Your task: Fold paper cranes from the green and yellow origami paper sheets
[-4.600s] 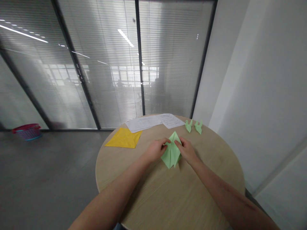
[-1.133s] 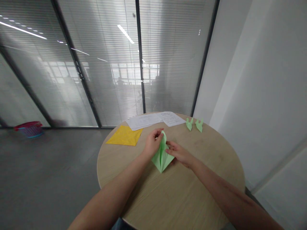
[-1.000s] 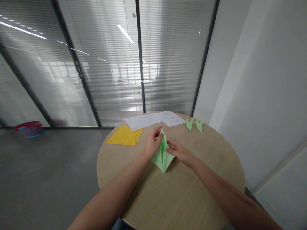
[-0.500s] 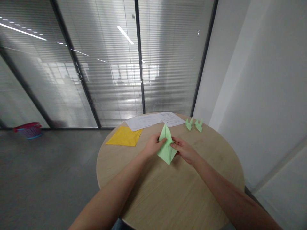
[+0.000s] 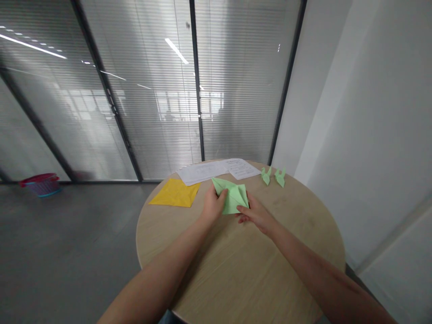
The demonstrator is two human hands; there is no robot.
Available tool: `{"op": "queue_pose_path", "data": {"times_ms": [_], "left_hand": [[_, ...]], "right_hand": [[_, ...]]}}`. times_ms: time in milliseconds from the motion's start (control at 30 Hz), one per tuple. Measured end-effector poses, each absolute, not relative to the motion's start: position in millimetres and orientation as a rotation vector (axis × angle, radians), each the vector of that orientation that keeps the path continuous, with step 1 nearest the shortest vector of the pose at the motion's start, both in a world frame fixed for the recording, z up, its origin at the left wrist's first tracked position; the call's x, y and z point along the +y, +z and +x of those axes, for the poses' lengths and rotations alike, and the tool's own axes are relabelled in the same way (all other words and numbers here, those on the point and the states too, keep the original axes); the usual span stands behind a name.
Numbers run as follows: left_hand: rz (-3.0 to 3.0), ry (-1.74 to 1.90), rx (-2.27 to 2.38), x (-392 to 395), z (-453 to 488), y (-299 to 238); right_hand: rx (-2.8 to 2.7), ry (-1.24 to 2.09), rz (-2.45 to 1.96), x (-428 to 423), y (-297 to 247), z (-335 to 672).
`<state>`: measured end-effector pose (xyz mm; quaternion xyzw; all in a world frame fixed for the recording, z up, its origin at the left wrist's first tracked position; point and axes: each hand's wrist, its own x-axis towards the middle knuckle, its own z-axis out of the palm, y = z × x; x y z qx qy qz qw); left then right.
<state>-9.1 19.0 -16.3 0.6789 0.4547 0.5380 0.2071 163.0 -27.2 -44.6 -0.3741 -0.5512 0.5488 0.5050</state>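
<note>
A partly folded sheet of light green origami paper (image 5: 232, 198) is held just above the round table. My left hand (image 5: 213, 203) grips its left side, the thumb pressed on top and the fingers behind it. On the right, my right hand (image 5: 254, 211) pinches the lower right corner between thumb and fingers, some fingertips showing underneath. Folded flaps and creases show on the paper's upper face. Two small green folded paper birds, one paper bird (image 5: 266, 176) beside another paper bird (image 5: 280, 177), stand at the table's back right.
The round wooden table (image 5: 243, 270) carries a yellow envelope-like piece (image 5: 176, 192) at the left and white printed sheets (image 5: 204, 171) at the back. A red and blue basket (image 5: 42, 184) sits on the floor at far left. Behind is a glass partition with blinds; a white wall rises at right.
The green paper has been turned from a tall upright diamond to a wider, sideways position. Both hands have shifted their grip slightly with it, the right thumb moving toward the lower corner.
</note>
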Motion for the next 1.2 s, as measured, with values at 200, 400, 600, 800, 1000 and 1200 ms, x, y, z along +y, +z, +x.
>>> {"op": "queue_pose_path", "data": {"times_ms": [200,400,600,800,1000,1200], "left_hand": [[1.670,1.431,1.144,17.3,-3.8,-16.3],[1.522,1.351,1.047,16.1,-3.5,-16.2],[1.567,1.397,1.063,21.0,-7.1,-18.5],[1.485,1.500,1.015,17.9,-5.6,-16.3],[1.426,1.481,0.932,14.8,-3.2,-11.4],[1.391,1.538,1.009,10.5,-4.5,-5.2]], "right_hand": [[-1.255,1.143,-1.033,-20.2,-50.0,163.9],[-1.251,1.030,-1.024,-24.2,-43.5,168.7],[-1.291,1.046,-0.976,-24.9,-42.6,168.5],[-1.318,1.070,-0.982,-18.9,-49.0,167.4],[-1.354,1.084,-0.970,-17.1,-52.5,166.5],[-1.366,1.095,-0.956,-18.9,-50.6,164.7]]}}
